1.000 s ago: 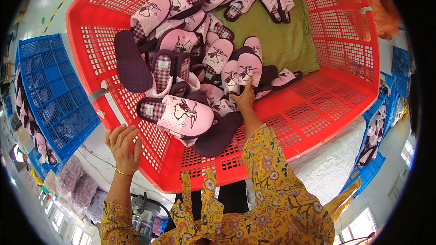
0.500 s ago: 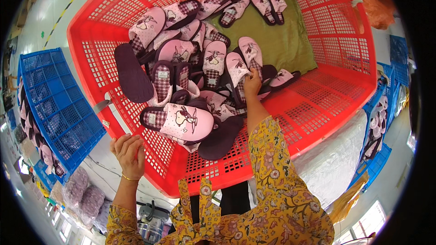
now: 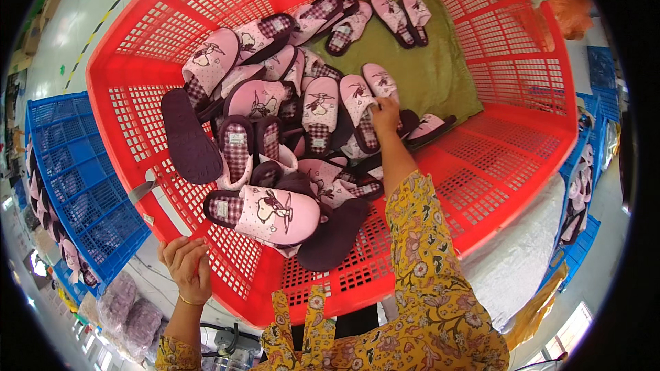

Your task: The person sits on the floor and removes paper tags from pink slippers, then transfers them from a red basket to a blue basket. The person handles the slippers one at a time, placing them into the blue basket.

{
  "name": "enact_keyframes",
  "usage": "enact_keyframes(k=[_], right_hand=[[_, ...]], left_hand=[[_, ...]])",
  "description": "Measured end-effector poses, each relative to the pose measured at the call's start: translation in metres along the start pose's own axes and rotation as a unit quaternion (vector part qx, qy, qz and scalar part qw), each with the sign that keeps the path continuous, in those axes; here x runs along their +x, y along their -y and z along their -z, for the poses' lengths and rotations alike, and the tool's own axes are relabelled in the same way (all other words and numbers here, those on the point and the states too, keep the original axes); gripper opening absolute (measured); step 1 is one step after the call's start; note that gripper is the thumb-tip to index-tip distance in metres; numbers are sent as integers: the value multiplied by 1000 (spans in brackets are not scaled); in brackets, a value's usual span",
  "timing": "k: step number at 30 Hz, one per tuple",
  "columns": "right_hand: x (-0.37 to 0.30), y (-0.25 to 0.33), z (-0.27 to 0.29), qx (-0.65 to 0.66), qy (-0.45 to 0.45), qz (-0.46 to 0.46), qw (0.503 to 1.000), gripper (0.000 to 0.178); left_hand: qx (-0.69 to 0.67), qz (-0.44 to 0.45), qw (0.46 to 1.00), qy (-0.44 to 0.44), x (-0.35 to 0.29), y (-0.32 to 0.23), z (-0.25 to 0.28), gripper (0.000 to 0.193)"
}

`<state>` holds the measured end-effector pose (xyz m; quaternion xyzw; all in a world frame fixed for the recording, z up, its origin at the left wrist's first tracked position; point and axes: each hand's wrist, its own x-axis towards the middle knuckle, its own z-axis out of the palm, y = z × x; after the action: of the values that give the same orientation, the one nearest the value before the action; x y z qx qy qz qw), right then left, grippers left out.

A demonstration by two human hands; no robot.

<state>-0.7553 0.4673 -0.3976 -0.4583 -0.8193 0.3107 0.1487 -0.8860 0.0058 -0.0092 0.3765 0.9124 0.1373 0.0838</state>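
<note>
My right hand [image 3: 386, 117] is closed on a pair of pink slippers inside a big red plastic basket [image 3: 495, 148]. The left slipper [image 3: 357, 98] of the pair has a cartoon print and a dark checked insole; its mate [image 3: 379, 81] lies partly behind it and my fingers. My left hand [image 3: 185, 269] curls at the basket's near-left rim, fingers bent over it. Left of my right hand is a heap of similar slippers, some sole up, such as a dark sole [image 3: 191, 139]. Closest to me lies a pink slipper [image 3: 278, 214] on its side.
A pair of slippers [image 3: 393, 15] rests on an olive-green sheet [image 3: 440, 62] at the basket's far right. Blue crates [image 3: 86, 185] stand outside on the left, and more blue crates with slippers on the right. Plastic-wrapped bundles [image 3: 141, 323] sit at lower left.
The basket and its slippers sit slightly lower in view. The two slippers at my right hand now lie more nearly side by side. My left hand stays at the rim.
</note>
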Motion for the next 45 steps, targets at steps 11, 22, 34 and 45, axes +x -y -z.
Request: enact_keyframes(k=[11, 22, 34, 45], right_hand=[[40, -2, -16, 10, 147, -181, 972, 30], [56, -20, -40, -34, 66, -92, 993, 37], [-19, 211, 185, 174, -145, -100, 969, 31], [-308, 211, 480, 352, -243, -256, 867, 34]], left_hand=[[5, 10, 1000, 18, -2, 3, -4, 10], [14, 2, 1000, 25, -8, 10, -6, 10], [49, -55, 997, -12, 1, -3, -4, 9], [113, -65, 987, 98, -30, -12, 2, 23]])
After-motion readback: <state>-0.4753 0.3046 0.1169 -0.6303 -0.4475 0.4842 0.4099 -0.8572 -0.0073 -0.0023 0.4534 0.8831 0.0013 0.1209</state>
